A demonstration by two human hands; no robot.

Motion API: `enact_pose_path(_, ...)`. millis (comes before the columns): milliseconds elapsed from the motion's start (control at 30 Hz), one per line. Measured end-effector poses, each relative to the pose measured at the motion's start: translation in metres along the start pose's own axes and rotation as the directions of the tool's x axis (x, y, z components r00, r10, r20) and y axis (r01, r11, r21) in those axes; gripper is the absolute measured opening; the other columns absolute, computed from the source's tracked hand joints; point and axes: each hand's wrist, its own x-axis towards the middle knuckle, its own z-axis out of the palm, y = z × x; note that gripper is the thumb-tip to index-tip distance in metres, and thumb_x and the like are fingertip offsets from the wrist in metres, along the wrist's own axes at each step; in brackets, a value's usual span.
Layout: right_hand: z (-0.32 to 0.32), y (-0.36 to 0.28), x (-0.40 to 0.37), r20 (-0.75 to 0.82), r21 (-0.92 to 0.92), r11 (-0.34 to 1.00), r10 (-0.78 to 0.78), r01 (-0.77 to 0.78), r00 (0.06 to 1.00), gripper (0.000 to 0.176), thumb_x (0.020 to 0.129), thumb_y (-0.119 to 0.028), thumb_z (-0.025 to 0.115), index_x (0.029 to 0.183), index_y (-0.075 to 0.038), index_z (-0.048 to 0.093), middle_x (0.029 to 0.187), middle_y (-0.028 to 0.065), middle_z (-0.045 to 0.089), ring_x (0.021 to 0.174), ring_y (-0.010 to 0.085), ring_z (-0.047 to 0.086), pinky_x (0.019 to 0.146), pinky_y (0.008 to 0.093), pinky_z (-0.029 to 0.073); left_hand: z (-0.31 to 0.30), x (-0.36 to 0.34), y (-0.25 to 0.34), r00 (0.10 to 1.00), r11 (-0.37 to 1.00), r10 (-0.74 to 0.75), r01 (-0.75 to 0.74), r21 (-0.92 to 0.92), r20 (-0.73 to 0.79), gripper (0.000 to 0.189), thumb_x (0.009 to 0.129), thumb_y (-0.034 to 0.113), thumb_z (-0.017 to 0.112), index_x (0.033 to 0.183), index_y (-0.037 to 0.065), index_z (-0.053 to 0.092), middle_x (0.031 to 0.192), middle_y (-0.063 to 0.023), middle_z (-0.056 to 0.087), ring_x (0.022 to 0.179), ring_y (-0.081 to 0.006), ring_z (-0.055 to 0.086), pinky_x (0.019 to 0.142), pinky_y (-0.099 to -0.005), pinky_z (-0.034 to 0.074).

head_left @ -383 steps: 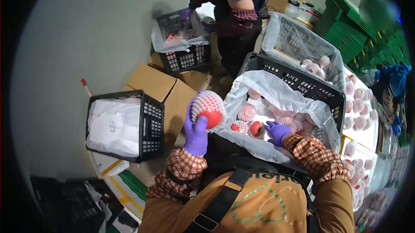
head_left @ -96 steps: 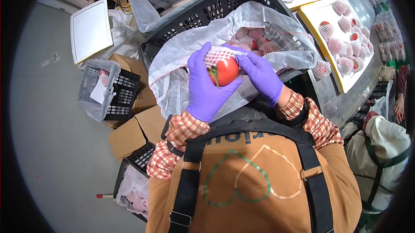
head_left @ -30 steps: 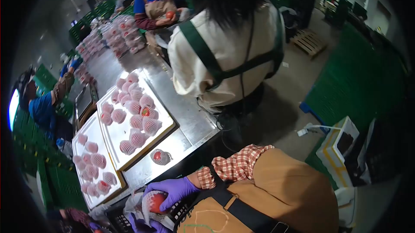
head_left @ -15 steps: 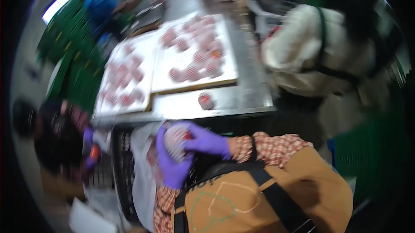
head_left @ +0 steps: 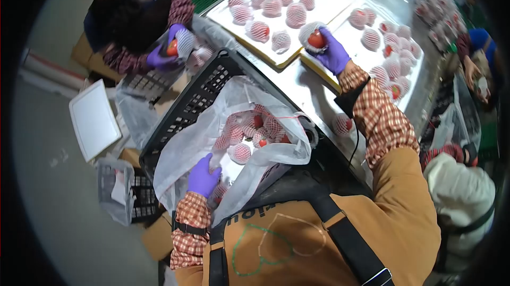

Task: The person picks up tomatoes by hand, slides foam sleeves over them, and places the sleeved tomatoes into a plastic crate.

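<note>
My right hand (head_left: 333,54), in a purple glove, reaches out and grips a round red fruit (head_left: 314,37) in a white foam net. It holds the fruit over the near edges of two white trays, the left tray (head_left: 226,14) and the right tray (head_left: 336,27), both bearing netted fruit. My left hand (head_left: 204,176), gloved too, is at the near side of a translucent plastic bag (head_left: 178,161) lining a black crate (head_left: 180,126). Its fingers are apart and grasp nothing visible. Several netted red fruits (head_left: 240,153) lie inside the bag.
One netted fruit (head_left: 342,124) rests on the metal table (head_left: 313,97) before the right tray. A co-worker (head_left: 138,15) at the left holds another fruit. People also work at the right. A white lid-like panel (head_left: 94,120) and a lined basket (head_left: 114,190) stand left.
Both hands were together around a netted fruit. Now my right hand holds one out by the trays, and my left is apart from it at the bag. The view has turned left and down.
</note>
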Motion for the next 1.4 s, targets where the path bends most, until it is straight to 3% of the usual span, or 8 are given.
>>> enact_pose_path(200,-0.056,0.008,0.127,-0.148,-0.306,0.950,-0.119,0.069,0.982,0.046,0.087,-0.029,0.065,0.124,-0.007,0.052,0.114,0.0104,0.058,0.104,0.0252,0.058,0.083,0.0370,0.055,0.026,-0.010,-0.081,0.952,0.916,-0.299,0.305,0.261,-0.064,0.072,0.074,0.033,0.072,0.131,-0.002,0.045,0.128,-0.0243,0.052,0.119,-0.0355,0.051,0.102,-0.0399,0.040)
enact_pose_path(300,-0.072,0.022,0.148,0.172,-0.595,0.736,-0.274,0.321,0.946,0.040,0.090,-0.016,0.058,0.127,-0.003,0.049,0.128,0.0133,0.051,0.112,0.0243,0.053,0.095,0.0369,0.047,0.036,-0.012,-0.099,0.920,0.914,-0.391,0.388,0.116,0.004,0.080,0.070,0.034,0.073,0.134,-0.001,0.041,0.125,-0.0246,0.053,0.116,-0.0356,0.053,0.099,-0.0396,0.043)
enact_pose_path(367,-0.003,0.027,0.085,-0.026,-0.408,0.906,-0.133,0.111,0.991,0.039,0.094,-0.015,0.051,0.130,-0.002,0.047,0.135,0.0117,0.048,0.119,0.0235,0.050,0.101,0.0368,0.043,0.041,-0.002,-0.099,0.868,0.875,-0.483,0.472,0.111,0.119,0.079,0.071,0.036,0.071,0.134,0.000,0.040,0.123,-0.0233,0.055,0.113,-0.0342,0.055,0.096,-0.0393,0.045)
enact_pose_path(500,0.017,0.029,0.024,0.248,-0.500,0.858,0.013,0.116,0.969,0.040,0.096,-0.019,0.043,0.132,-0.001,0.045,0.138,0.0105,0.047,0.123,0.0225,0.050,0.102,0.0353,0.040,0.030,0.018,-0.080,0.870,0.850,-0.476,0.417,0.322,0.128,0.079,0.071,0.039,0.072,0.134,0.003,0.040,0.133,-0.0211,0.047,0.116,-0.0331,0.054,0.096,-0.0418,0.046)
enact_pose_path(833,0.071,0.054,-0.193,0.292,-0.708,0.633,-0.139,0.312,0.946,0.042,0.094,-0.018,0.044,0.129,0.003,0.048,0.131,0.0150,0.053,0.109,0.0170,0.056,0.093,0.0280,0.043,0.055,0.044,-0.091,0.831,0.781,-0.494,0.295,0.551,0.256,0.081,0.063,0.039,0.077,0.128,0.004,0.043,0.127,-0.0201,0.051,0.117,-0.0346,0.053,0.098,-0.0425,0.045)
enact_pose_path(1067,0.121,0.112,-0.254,0.371,-0.677,0.678,-0.024,0.287,0.928,0.041,0.089,-0.007,0.046,0.129,0.002,0.048,0.133,0.0123,0.051,0.118,0.0199,0.052,0.098,0.0309,0.041,0.011,0.049,-0.019,0.886,0.947,-0.200,0.285,-0.151,0.418,0.088,0.066,0.042,0.077,0.134,0.000,0.041,0.120,-0.0191,0.058,0.109,-0.0267,0.059,0.094,-0.0351,0.047)
enact_pose_path(1233,0.129,0.166,-0.239,0.472,-0.652,0.703,0.083,0.284,0.878,0.054,0.089,-0.014,0.059,0.139,-0.006,0.038,0.142,0.0088,0.039,0.130,0.0223,0.039,0.103,0.0338,0.037,-0.019,-0.004,0.035,0.974,0.543,0.225,-0.115,-0.832,0.013,0.080,0.071,0.021,0.077,0.136,0.000,0.037,0.125,-0.0133,0.052,0.113,-0.0199,0.054,0.097,-0.0331,0.045)
enact_pose_path(1400,0.144,0.197,-0.237,0.453,-0.547,0.835,0.233,0.061,0.860,0.061,0.090,-0.024,0.061,0.141,-0.003,0.035,0.137,0.0123,0.044,0.124,0.0213,0.044,0.103,0.0329,0.037,-0.056,-0.049,0.070,0.940,0.367,0.317,-0.243,-0.898,-0.124,0.093,0.070,0.019,0.078,0.144,0.002,0.025,0.135,-0.0140,0.042,0.123,-0.0216,0.046,0.102,-0.0346,0.040)
